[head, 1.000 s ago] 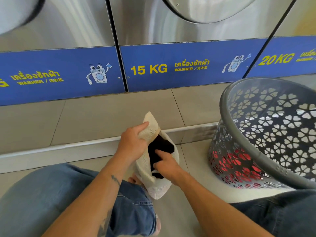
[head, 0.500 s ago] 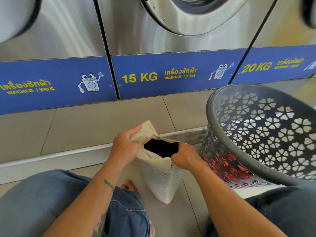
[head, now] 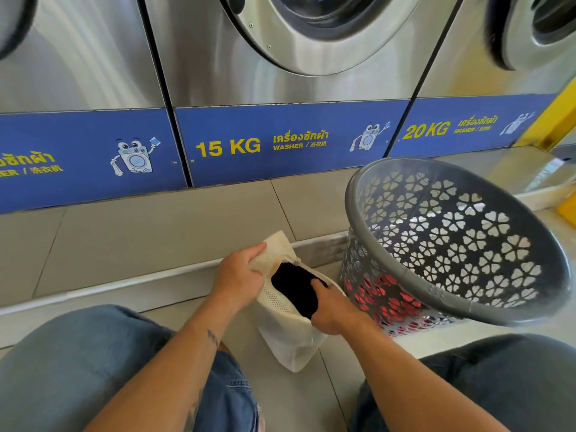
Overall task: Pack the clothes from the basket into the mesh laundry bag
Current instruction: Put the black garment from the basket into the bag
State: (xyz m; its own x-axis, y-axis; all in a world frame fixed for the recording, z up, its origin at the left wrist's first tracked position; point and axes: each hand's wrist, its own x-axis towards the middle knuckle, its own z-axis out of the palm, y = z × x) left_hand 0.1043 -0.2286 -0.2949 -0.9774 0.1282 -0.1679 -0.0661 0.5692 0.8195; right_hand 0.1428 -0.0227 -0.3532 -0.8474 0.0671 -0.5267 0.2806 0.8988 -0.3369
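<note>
The grey basket (head: pixel 402 277), just right of the bag, still held red clothes (head: pixel 381 294), so packing was midway. The mesh bag (head: pixel 290 341) stood on the floor, the left hand (head: pixel 237 279) gripping its far rim and the right hand (head: pixel 333 310) hooked over the near rim, fingertips on a black garment (head: pixel 296 289) inside. Next, the right hand would need to let go and fetch the red clothes. Half a second earlier its fingers were outside the mouth.

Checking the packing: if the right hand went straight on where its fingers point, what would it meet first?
The black garment in the mouth of the mesh laundry bag; the right hand seems to touch it.
</note>
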